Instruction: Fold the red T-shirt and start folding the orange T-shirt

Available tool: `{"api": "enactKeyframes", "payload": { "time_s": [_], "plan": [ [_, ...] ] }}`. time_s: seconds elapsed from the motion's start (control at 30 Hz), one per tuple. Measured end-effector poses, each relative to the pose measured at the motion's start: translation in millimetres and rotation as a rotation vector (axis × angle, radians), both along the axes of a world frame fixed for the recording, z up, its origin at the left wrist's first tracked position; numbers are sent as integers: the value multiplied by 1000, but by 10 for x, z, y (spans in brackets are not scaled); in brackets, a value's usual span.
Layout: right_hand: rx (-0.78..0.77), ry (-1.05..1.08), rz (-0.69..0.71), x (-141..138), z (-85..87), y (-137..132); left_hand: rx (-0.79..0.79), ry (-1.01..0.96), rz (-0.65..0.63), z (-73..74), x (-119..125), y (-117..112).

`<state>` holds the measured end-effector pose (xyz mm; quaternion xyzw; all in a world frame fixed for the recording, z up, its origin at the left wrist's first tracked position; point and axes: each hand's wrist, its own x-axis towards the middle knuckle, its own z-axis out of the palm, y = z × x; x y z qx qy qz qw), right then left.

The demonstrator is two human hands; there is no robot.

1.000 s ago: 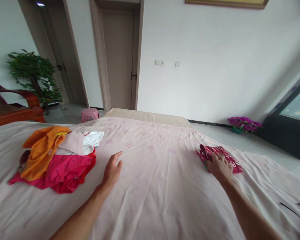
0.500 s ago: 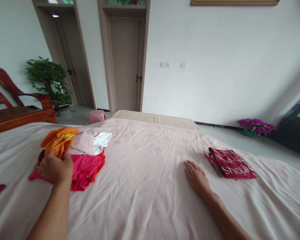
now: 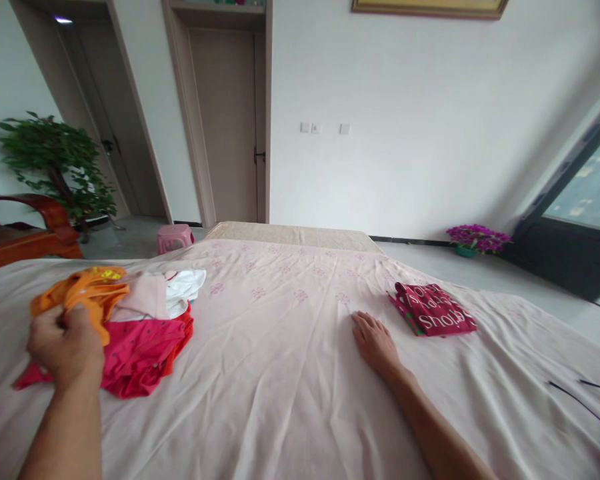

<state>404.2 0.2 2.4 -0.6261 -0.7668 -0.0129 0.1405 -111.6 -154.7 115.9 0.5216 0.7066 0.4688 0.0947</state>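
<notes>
My left hand [image 3: 66, 343] is closed on an orange garment [image 3: 87, 290] with yellow lettering, at the top of a loose clothes pile on the left. Beneath and beside it lie a dark pink garment [image 3: 143, 350] with small dots, a pale pink one [image 3: 143, 297], a white one [image 3: 184, 291] and a bit of red cloth [image 3: 179, 347]. My right hand [image 3: 377, 341] rests flat on the sheet [image 3: 280, 373], fingers stretched out and holding nothing. Just right of it, apart from the fingers, sits a folded maroon garment [image 3: 435, 310] with white lettering.
A pink plastic stool [image 3: 175, 238] stands beyond the bed's far left edge. Farther left are a wooden armchair [image 3: 45, 220] and a leafy plant [image 3: 55, 160]. Purple flowers [image 3: 480, 239] in a green pot stand by the wall. Thin dark cords [image 3: 583, 407] lie at right.
My left hand has lifted the orange garment slightly, and the cloth now bunches up from the pile. My right hand stays flat on the sheet. The view has turned a little to the right.
</notes>
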Motion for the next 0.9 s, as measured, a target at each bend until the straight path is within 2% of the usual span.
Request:
{"api": "enactKeyframes", "payload": {
  "time_s": [0.13,0.2,0.27,0.33,0.37,0.43,0.53,0.6,0.67,0.77,0.9],
  "plan": [
    [-1,18,-3,-15,27,-23,4,-86,-219,-52,712,145],
    [-7,36,-6,-20,46,-41,-9,-137,-350,-21,1055,232],
    [-20,72,-4,-18,68,-58,-76,-184,-542,32,1312,320],
    [-28,139,7,-6,89,-66,-125,-206,-659,39,1441,404],
    [-29,185,17,3,98,-66,-131,-198,-668,7,1454,445],
    [-29,302,35,26,113,-61,-112,-149,-590,-135,1391,530],
    [-26,530,-2,52,139,-80,-99,-66,-429,-465,1185,650],
    [-27,643,-33,46,169,-135,-108,-48,-384,-668,1085,709],
    [-56,650,-57,9,209,-219,-115,-42,-391,-802,1083,746],
    [-143,512,-137,-116,277,-325,-85,-24,-466,-862,1298,808],
    [-233,420,-209,-368,328,-301,-31,19,-541,-800,1834,1009]
  ]
}}
